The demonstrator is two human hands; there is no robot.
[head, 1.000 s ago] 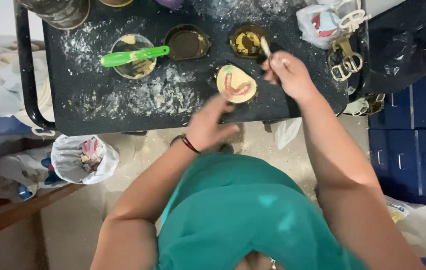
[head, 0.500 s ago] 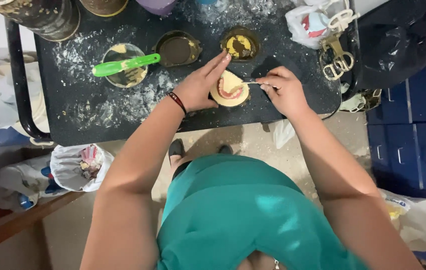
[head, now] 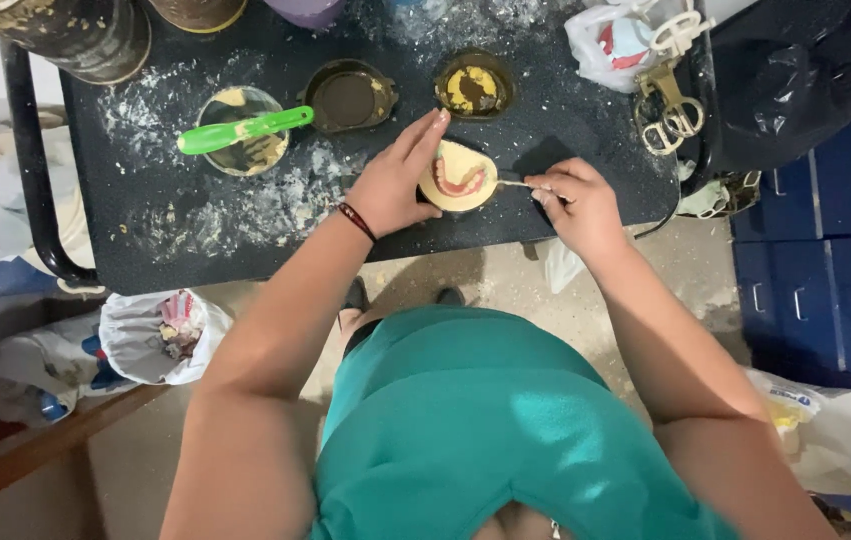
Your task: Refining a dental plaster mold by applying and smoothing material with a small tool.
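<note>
My left hand (head: 395, 180) cups the left side of a round flask filled with pale yellow plaster (head: 460, 177), in which pink denture gums with teeth are set. My right hand (head: 577, 200) pinches a thin metal tool (head: 515, 183) whose tip touches the right edge of the plaster. Both rest on a dark speckled table (head: 195, 240) dusted with white powder.
Behind the flask stand a dark empty flask half (head: 348, 97), a flask half with yellow residue (head: 473, 88), and a bowl with a green spatula (head: 243, 130). Metal clamps (head: 670, 110) and a plastic bag (head: 615, 40) lie at the right. Blue drawers (head: 825, 270) stand further right.
My left hand came up from the table's front edge and took hold of the flask. My right hand dropped from the back flask to the plaster's right edge with the tool.
</note>
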